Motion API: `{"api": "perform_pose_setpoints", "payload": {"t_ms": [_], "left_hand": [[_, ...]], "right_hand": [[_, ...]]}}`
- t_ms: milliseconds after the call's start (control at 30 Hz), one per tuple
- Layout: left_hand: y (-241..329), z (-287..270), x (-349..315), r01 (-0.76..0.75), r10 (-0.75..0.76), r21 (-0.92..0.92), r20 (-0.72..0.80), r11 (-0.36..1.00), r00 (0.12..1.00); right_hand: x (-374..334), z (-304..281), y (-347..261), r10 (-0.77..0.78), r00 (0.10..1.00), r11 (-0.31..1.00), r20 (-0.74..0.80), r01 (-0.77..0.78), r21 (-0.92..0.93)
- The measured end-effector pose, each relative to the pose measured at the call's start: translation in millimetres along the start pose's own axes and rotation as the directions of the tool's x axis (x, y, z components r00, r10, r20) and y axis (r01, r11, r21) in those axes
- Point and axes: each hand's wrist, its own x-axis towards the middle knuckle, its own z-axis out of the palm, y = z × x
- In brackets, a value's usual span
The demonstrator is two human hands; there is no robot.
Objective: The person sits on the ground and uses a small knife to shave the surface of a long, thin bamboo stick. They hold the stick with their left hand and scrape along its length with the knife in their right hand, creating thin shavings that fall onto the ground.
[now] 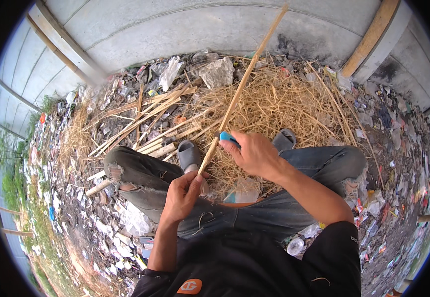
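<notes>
Head view shows us working a long pale wooden strip (245, 79) that slants from the near left up toward the far right, its far end crossing the concrete wall (215, 29) in sight. Our left hand (181, 195) has a narrow grip, thumb and fingers pinching the strip's near end. Our right hand (257, 154) has its grip wrapped around a blue-handled knife (230, 139), which meets the strip just beyond the left hand; its exact blade angle is too small to tell. To shave cleanly, we judge thin, even passes at a shallow angle best, directed away from the left hand. That long far end looks unsupported, so it could twist; a firm pinch should help. Straw-like shavings (299, 104) lie ahead of us, and loose cut strips (143, 121) to the left.
</notes>
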Motion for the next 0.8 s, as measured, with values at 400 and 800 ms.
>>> {"api": "perform_pose_setpoints", "payload": {"t_ms": [400, 800], "left_hand": [[13, -10, -20, -0.002, 0.007, -0.14, 0.032, 0.99, 0.999], [11, -15, 26, -0.099, 0.096, -0.208, -0.023, 0.973, 0.995]], "right_hand": [[-26, -17, -37, -0.138, 0.988, 0.988, 0.063, 0.133, 0.072], [38, -35, -37, -0.198, 0.976, 0.976, 0.094, 0.205, -0.074]]}}
